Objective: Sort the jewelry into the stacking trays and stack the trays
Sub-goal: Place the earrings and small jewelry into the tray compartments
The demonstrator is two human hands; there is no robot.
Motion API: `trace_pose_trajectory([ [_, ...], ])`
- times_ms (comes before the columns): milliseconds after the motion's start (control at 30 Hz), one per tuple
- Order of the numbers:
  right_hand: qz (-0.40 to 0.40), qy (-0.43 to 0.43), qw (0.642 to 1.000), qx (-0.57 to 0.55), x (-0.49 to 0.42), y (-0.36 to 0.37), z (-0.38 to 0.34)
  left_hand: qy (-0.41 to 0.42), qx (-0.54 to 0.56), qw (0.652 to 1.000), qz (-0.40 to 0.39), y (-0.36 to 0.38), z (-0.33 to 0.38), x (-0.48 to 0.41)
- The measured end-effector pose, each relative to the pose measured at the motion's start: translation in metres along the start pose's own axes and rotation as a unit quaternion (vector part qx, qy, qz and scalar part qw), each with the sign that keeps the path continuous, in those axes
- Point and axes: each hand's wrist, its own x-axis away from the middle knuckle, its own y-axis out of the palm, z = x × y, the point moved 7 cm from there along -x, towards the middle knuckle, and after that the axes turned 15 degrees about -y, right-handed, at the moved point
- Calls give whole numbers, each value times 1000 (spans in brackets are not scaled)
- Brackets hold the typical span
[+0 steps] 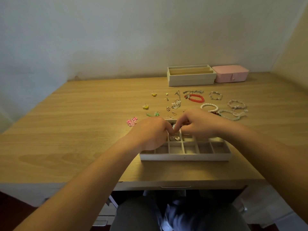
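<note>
A small jewelry piece (173,126) is pinched by the left grip (150,133) and the right grip (198,124) above the compartment tray (185,156) on the counter (83,130).

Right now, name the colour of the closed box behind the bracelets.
The box is pink; head view.

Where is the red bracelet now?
In the head view, the red bracelet lies on the desk right of centre, between the long-slot tray and the pearl bracelet.

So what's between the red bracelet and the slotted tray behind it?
A silver chain, lying just behind the red bracelet; bare desk then runs to the slotted tray. Head view.
</note>
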Motion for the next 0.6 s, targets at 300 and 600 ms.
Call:
trace_pose_trajectory([
  [300, 158, 24, 983, -94, -32, -12, 23, -129, 257, 954, 79, -31, -66, -36],
  [600, 252, 70, 953, -156, -83, -17, 46, -169, 167, 963, 129, -19, -105, -104],
])
